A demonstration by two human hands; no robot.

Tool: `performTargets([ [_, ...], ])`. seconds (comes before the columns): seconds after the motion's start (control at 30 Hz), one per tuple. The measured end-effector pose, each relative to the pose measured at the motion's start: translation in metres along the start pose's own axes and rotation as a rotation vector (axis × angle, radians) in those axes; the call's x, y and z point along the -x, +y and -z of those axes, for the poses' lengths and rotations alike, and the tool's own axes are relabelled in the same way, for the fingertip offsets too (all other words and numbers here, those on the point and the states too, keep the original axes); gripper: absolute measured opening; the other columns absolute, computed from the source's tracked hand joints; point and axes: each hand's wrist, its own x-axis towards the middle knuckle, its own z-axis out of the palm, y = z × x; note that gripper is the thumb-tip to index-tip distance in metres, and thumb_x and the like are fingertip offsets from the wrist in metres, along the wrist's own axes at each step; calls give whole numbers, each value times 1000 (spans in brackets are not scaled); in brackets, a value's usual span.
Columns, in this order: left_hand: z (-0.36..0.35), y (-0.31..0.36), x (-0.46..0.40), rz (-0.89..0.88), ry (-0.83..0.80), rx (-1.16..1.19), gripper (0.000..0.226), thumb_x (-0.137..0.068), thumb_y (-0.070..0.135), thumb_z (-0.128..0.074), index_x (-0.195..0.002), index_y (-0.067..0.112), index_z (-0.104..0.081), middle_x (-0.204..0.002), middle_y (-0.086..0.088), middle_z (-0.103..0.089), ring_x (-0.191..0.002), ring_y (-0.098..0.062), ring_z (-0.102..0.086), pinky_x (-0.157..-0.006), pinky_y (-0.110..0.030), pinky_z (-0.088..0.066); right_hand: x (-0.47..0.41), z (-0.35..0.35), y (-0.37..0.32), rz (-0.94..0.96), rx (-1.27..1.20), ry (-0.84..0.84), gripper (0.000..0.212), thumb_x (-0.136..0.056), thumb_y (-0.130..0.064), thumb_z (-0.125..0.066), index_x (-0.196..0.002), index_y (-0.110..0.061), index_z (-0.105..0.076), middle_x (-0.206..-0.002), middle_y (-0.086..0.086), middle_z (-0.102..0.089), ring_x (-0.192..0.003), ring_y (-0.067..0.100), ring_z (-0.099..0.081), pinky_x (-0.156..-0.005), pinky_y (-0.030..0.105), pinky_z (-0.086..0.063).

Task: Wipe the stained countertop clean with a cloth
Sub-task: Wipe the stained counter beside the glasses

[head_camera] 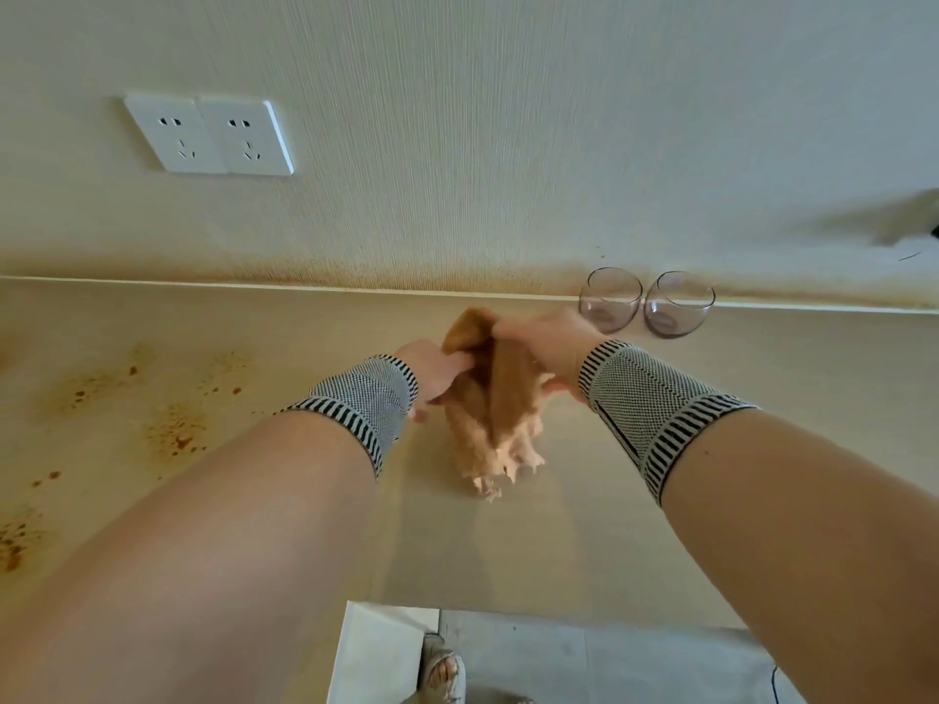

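An orange-tan cloth (503,398) hangs bunched between both hands above the beige countertop (559,525), its fringed lower end near the surface. My left hand (437,370) grips the cloth's left side with curled fingers. My right hand (546,345) holds its upper right part from above. Both wrists wear black-and-white knit bands. Brown stains (173,434) spot the countertop's left part, with more stains (15,546) near the left edge.
Two stemless glasses (609,302) (678,307) stand at the back against the wall, just right of my right hand. A double wall socket (211,137) is mounted at upper left. The counter's front edge, the floor and a sandalled foot (442,668) show below.
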Motion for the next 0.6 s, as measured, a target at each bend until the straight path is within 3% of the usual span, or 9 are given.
performTargets([
  [0.07,3,-19,-3,33,55,-369,29,-101,27,-47,-109,3,-61,-98,-9,-63,-90,-25,-60,-75,-33,-49,-4,-12,16,-45,149,-217,18,-93,-21,-63,-102,-6,-68,-104,10,-70,-93,22,-68,-81,38,-60],
  [0.17,1,-50,-13,44,32,-558,34,-101,16,-45,-128,3,-60,-125,-13,-63,-113,-27,-60,-93,-32,-48,-12,-31,48,58,583,-64,33,-97,-13,-50,-127,-14,-63,-122,5,-66,-97,19,-65,-75,26,-55],
  [0.2,-2,-56,-13,52,46,-559,37,-101,15,-45,-136,4,-54,-134,-13,-58,-119,-28,-57,-98,-33,-47,-14,-38,59,88,647,-13,40,-97,-14,-48,-137,-19,-55,-134,5,-60,-109,21,-62,-83,28,-53],
  [0.23,-4,-62,-15,47,65,-553,40,-101,14,-45,-140,6,-49,-137,-13,-55,-122,-28,-56,-100,-34,-47,-17,-46,69,143,693,9,47,-98,-19,-47,-145,-23,-46,-148,5,-47,-128,25,-51,-97,33,-48],
  [0.3,-7,-74,-22,32,76,-561,46,-101,14,-47,-146,12,-43,-142,-11,-52,-124,-27,-55,-102,-35,-47,-20,-67,81,291,809,-32,59,-100,-34,-45,-155,-29,-25,-165,-1,-13,-152,25,-9,-122,45,-19],
  [0.33,-7,-79,-27,25,80,-570,49,-99,14,-49,-148,15,-42,-145,-10,-50,-126,-27,-53,-103,-36,-47,-21,-79,83,375,871,-57,64,-99,-41,-44,-157,-32,-17,-166,-3,-1,-153,26,4,-123,50,-8],
  [0.4,-6,-88,-37,23,76,-619,52,-97,14,-50,-148,16,-41,-151,-8,-42,-134,-28,-45,-109,-40,-42,-23,-104,84,468,996,-143,69,-98,-51,-41,-157,-37,-8,-166,-4,9,-152,28,13,-121,58,0],
  [0.5,-1,-95,-50,13,37,-690,60,-99,16,-45,-156,19,-24,-165,0,-11,-152,-24,-8,-120,-47,-21,-37,-124,97,399,1139,-269,65,-100,-58,-29,-156,-40,-1,-166,-6,12,-152,29,13,-119,63,-1],
  [0.6,9,-97,-65,-17,23,-704,66,-100,16,-43,-158,22,-12,-166,3,1,-152,-22,3,-121,-50,-15,-68,-113,94,251,1129,-163,69,-99,-62,-27,-157,-37,0,-166,-4,10,-152,31,8,-117,66,-5],
])
